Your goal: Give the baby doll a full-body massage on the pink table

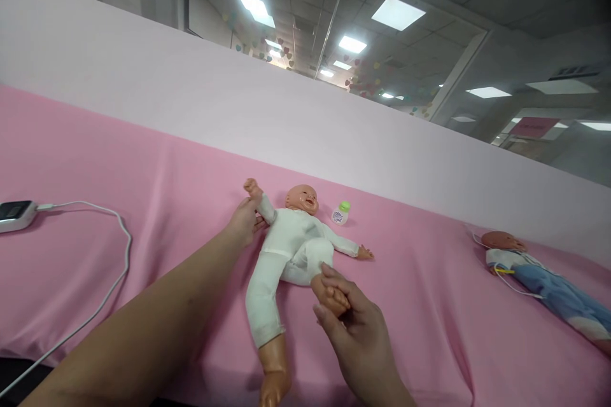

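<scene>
A plastic baby doll in a white cloth bodysuit (286, 248) lies face up on the pink cloth-covered tabletop (167, 191), about midway across it. The left hand (245, 222) is closed around the doll's raised arm near the wrist, on the left side of the body. The right hand (356, 324) is wrapped over one bare foot (331, 296), with that knee bent up toward the belly.

The doll looks light, with hard, smooth plastic head, hands and feet and a softer, floppy stuffed trunk and limbs under the suit. The bare plastic could be slippery; the cloth gives better purchase. The wrist and ankle look like sound places to hold, since the limbs swing loosely from the body.

Its long axis runs from far to near, tilted slightly left as it comes nearer: head far, the straight leg and foot (272, 372) near the tabletop's front edge. The other arm stretches right.

A small white bottle with a green cap (340, 213) stands just right of the head. Well apart to the right lies a second doll in blue clothing (548, 286). At far left a small white device with a cable (16, 213) rests on the cloth.
</scene>
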